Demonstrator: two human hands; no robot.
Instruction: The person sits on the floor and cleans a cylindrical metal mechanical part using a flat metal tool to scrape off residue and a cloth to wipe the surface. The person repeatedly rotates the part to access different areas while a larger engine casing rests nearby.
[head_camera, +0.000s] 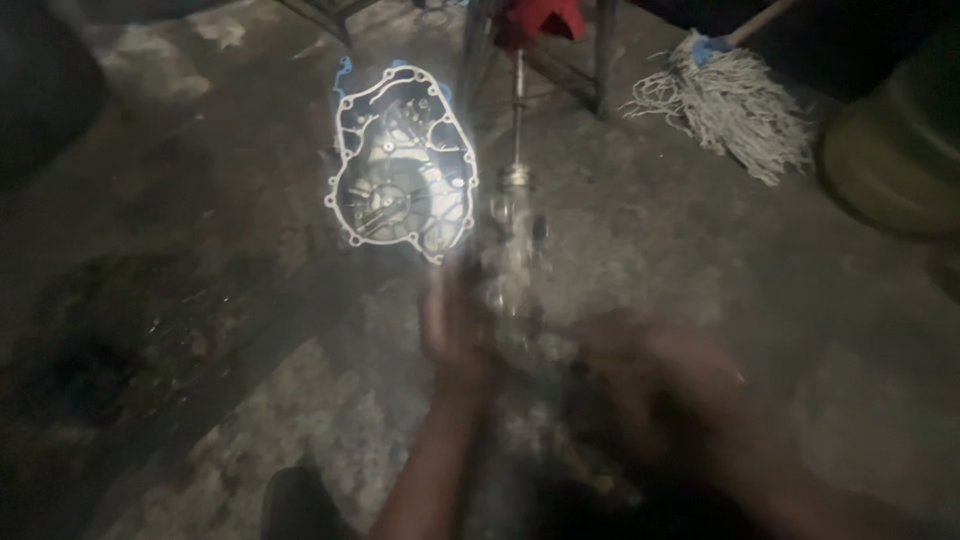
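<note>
No boxes, bags, labels, signs or screens are showing anywhere in this dark view of the floor.

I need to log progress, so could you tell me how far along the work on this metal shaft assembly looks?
Done: the engine cover lies off on the concrete floor, inner side up. In hand: both blurred hands, left hand and right hand, are at the near end of the metal shaft assembly. Left: too blurred to judge; cover and shaft lie apart.
</note>
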